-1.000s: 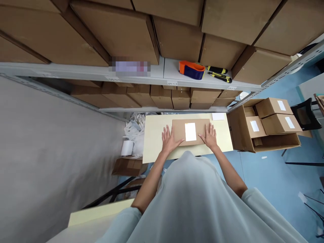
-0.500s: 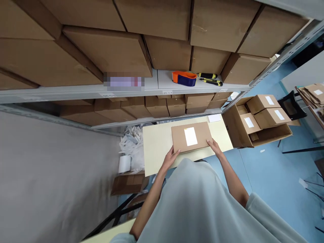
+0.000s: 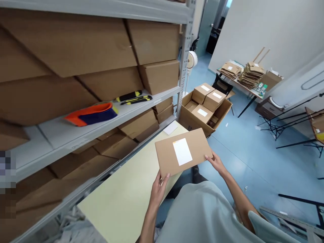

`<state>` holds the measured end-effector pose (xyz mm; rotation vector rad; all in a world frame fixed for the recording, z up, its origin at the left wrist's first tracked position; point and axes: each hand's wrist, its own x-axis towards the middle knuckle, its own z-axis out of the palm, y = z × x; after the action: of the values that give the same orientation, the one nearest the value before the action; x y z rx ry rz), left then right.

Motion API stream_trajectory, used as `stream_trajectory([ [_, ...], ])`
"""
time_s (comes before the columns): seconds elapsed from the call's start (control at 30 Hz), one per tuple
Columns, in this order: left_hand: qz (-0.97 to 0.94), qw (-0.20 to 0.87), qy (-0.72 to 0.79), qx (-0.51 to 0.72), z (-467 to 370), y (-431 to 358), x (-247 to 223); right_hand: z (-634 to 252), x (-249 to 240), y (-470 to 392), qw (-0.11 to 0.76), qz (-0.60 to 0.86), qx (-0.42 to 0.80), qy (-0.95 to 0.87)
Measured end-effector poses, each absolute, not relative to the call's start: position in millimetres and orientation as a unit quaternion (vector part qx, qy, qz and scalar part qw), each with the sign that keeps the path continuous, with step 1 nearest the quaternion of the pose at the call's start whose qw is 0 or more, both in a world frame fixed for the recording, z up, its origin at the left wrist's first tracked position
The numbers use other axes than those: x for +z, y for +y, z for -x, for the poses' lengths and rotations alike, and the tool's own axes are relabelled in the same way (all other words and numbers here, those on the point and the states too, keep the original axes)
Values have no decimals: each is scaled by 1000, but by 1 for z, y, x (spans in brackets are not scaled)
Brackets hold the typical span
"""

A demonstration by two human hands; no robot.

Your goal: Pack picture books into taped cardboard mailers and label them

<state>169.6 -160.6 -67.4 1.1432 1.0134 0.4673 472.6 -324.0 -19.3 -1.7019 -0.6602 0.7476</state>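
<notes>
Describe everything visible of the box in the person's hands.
The box is flat, rectangular, brown, apparently cardboard, and looks closed. Its upper face bears a white label with a small orange mark at one corner. The left hand grips its near left corner, the right hand its right end. It appears lifted above the pale yellow table.

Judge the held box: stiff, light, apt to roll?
The box is probably stiff; its edges look straight. It seems light, since the left hand and right hand grip it only near two corners. Flat faces make rolling unlikely.
</notes>
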Motion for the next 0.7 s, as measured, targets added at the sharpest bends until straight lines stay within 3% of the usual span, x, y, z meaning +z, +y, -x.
stream_trajectory([
  [0.33, -598, 674, 395, 177, -348, -187, -13, -601, -17, -419, 617, 708, 262, -221],
  [0.7, -611, 660, 405, 167, -503, -213, -17, -758, -33, -443, 609, 724, 264, -187],
])
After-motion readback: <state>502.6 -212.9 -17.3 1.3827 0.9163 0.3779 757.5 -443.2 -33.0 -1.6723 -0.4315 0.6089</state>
